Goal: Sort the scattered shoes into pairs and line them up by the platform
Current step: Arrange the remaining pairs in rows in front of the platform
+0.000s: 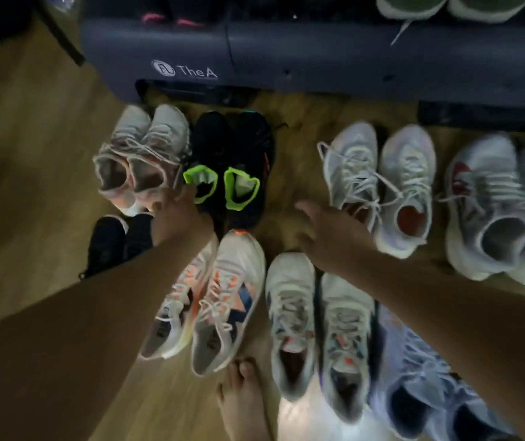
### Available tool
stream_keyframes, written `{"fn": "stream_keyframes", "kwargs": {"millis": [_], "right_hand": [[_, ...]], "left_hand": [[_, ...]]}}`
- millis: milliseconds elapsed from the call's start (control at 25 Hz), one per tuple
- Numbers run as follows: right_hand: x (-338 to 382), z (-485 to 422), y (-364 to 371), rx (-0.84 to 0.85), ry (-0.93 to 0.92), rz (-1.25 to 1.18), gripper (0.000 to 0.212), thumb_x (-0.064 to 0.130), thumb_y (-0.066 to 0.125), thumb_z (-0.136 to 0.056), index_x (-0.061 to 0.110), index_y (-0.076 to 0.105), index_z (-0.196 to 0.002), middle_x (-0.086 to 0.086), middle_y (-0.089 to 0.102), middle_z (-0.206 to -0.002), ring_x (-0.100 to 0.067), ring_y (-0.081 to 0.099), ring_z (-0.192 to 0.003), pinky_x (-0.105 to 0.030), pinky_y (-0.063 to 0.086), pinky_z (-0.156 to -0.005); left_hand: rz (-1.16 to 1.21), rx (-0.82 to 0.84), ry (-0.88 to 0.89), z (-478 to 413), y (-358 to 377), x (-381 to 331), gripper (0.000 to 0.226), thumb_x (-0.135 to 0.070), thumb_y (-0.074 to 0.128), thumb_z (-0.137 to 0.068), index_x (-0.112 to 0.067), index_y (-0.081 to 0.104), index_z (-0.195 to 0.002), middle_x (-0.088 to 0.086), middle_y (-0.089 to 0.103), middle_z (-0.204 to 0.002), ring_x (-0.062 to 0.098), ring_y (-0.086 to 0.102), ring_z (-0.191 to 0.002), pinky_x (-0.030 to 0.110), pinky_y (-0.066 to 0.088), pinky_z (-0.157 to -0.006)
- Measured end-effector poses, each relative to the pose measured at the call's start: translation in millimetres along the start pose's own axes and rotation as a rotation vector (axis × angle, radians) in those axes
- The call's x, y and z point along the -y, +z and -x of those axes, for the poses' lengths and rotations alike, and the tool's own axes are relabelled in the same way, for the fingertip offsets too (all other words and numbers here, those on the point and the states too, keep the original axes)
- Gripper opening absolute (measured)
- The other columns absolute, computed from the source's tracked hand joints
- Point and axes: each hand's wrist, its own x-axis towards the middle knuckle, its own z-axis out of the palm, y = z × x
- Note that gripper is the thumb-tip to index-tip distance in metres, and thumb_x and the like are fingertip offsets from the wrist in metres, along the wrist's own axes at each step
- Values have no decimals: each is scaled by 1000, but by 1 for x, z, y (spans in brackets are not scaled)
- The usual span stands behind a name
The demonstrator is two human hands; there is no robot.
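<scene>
Lining-up step, most pairs already sorted. Left hand [178, 214] rests at the heels of the black-green pair [229, 167], at 11 o'clock by the platform [318, 55]; grip unclear. Right hand [328, 240] hangs empty, fingers spread, beside the white pair [378, 183]. Next, probably: nudge the orange-white pair [210, 300] at 6 o'clock forward into the row.

Pairs of shoes sit side by side on a wooden floor before a dark grey platform [318, 55]. Nearest it: worn beige sneakers [141, 154], black shoes with neon-green collars [232, 163], pale lilac runners [382, 183] and grey-white trainers [502, 211]. Closer in: small black shoes [111, 243], white-and-orange runners [210, 297] and white sneakers [318, 332], toes toward the platform.
</scene>
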Motion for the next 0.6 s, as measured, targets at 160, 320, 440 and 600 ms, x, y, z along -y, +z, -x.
{"fn": "stream_keyframes", "kwargs": {"millis": [160, 320, 440, 600], "right_hand": [[80, -63, 64, 184, 34, -21, 63, 37, 53, -90, 35, 25, -147, -15, 59, -126, -37, 58, -111, -35, 46, -80], [83, -82, 70, 60, 127, 91, 37, 29, 60, -89, 16, 52, -123, -19, 60, -114, -38, 59, -106, -32, 41, -75], [69, -78, 57, -24, 165, 147, 25, 28, 61, -90, 12, 58, -109, -17, 60, -106, -37, 59, -96, -31, 39, -69], [45, -51, 51, -45, 212, 167, 25, 29, 63, -89, 14, 60, -109, -16, 63, -100, -37, 61, -93, -32, 42, -66]], "left_hand": [[55, 306, 176, -38, 25, 46, 65, -27, 66, -86, -19, 40, -145, 20, 50, -139, 37, 51, -124, 36, 44, -96], [82, 142, 363, -52, 35, 43, 36, -26, 57, -92, -12, 57, -124, 22, 62, -117, 38, 58, -108, 31, 42, -79], [162, 115, 414, -52, 31, 37, 33, -25, 55, -94, -17, 60, -125, 19, 65, -113, 37, 61, -104, 29, 44, -77], [111, 163, 538, -33, 41, 20, 21, -25, 53, -94, -21, 64, -111, 12, 62, -94, 32, 62, -89, 29, 38, -64]]}}
